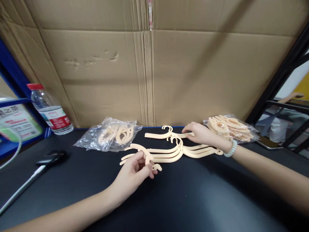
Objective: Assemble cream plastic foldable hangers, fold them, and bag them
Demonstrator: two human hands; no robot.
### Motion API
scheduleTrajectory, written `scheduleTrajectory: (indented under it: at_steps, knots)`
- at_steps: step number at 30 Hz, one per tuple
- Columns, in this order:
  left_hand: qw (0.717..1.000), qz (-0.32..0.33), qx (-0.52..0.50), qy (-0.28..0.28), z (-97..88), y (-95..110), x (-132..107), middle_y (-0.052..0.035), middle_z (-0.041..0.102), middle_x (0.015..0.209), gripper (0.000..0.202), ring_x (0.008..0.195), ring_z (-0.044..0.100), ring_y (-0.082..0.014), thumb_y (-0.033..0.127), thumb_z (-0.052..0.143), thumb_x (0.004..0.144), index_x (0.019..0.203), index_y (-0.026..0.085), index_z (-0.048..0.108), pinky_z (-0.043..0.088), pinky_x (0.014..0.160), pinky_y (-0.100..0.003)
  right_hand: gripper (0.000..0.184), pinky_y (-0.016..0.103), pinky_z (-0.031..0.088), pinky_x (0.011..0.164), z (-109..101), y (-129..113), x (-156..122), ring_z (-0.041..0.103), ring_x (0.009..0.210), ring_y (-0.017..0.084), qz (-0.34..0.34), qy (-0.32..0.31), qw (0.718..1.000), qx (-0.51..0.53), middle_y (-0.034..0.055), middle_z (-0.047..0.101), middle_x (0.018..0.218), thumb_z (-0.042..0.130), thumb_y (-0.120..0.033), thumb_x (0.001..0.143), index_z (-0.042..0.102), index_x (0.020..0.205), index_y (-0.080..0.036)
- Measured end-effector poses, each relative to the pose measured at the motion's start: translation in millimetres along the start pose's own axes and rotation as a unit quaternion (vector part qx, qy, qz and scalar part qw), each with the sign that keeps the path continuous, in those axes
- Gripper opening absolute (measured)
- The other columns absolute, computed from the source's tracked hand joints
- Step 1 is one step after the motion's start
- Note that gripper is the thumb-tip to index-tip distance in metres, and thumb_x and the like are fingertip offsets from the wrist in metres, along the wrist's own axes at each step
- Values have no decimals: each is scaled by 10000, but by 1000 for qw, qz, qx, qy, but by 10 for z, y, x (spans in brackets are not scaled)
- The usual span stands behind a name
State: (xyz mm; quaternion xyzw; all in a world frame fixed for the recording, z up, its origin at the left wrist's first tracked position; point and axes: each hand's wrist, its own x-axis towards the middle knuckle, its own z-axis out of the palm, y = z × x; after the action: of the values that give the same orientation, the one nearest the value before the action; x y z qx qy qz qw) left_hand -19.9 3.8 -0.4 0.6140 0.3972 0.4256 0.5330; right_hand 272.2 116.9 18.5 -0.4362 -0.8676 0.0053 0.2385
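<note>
My left hand (138, 169) is closed around a cream folding hanger (145, 150), its curved arm pointing up and a short piece jutting out to the right. Beyond it, several unfolded hangers (166, 156) lie overlapped on the black table, hooks toward the back. My right hand (196, 131) reaches over them to the rear hanger (155, 136), fingers pinching the end of its right arm. That rear hanger lies flat with its hook toward the cardboard. My right palm is turned down, so part of the grip is hidden.
Clear plastic bags of cream hanger parts lie at the back left (108, 135) and back right (230, 127). A water bottle (51, 111), a black device (51, 158) with a white cable, and a phone (269, 142) are on the table. Cardboard (96, 64) walls off the back.
</note>
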Motion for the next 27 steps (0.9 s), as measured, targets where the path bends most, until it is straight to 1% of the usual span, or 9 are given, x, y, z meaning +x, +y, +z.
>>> scheduleTrajectory:
  at_steps: [4,7,9,14,16,19,22,25,27]
  knots:
    - [1000,9,-18,-3,-1,8,6,10,637,690,297,640,614,-152,385,714,781,755,199,483,493,654,-299,110,314,483,705,126,158,-82,617,747,183,2,-11,1000,-4,68,682,831,582,-147,826,690,851,-155]
    - [1000,8,-16,-8,3,27,6,-11,662,721,291,639,600,-145,398,697,798,759,194,493,484,653,-293,102,313,477,718,184,159,-109,602,777,179,-1,4,1000,4,68,652,854,570,-204,877,652,847,-151]
    - [1000,7,-11,-1,9,37,5,-8,655,722,290,639,589,-139,399,700,800,752,190,504,482,655,-284,102,310,473,717,173,137,-105,591,776,176,-3,18,1000,11,60,637,845,566,-222,886,619,828,-156]
    - [1000,16,15,23,14,26,12,8,602,718,266,641,560,-124,364,721,789,706,177,552,481,643,-259,80,284,454,622,-26,50,-94,568,669,156,20,71,997,33,25,616,776,515,-248,916,526,869,-183]
    - [999,32,10,22,9,13,17,10,576,747,267,645,552,-116,357,725,786,679,170,567,475,637,-249,81,290,464,628,-133,-4,-130,587,681,164,28,105,993,50,22,622,780,516,-269,920,514,881,-199]
    - [999,47,-11,26,-2,-3,21,4,565,827,268,657,536,-105,359,729,786,671,162,587,467,623,-238,102,323,505,702,-282,-112,-248,633,785,197,19,160,985,64,53,660,883,549,-288,907,540,968,-207]
    - [999,37,-20,26,-14,-12,20,-10,599,904,227,691,530,-106,334,727,801,714,161,609,462,640,-234,178,342,521,744,-421,-223,-400,657,871,224,-2,176,984,36,85,689,1004,525,-284,932,580,1086,-214]
    - [999,34,-16,29,-21,-25,18,-6,616,875,178,717,531,-116,312,722,815,777,168,626,453,663,-234,153,335,516,706,-529,-293,-518,664,823,226,-19,186,982,6,70,709,929,499,-277,949,620,1027,-223]
    - [998,43,-16,35,-21,-32,16,0,615,844,164,737,535,-122,306,725,816,795,173,631,449,674,-232,143,325,506,686,-554,-319,-578,657,803,221,-24,198,980,-3,63,702,899,491,-273,954,618,995,-220]
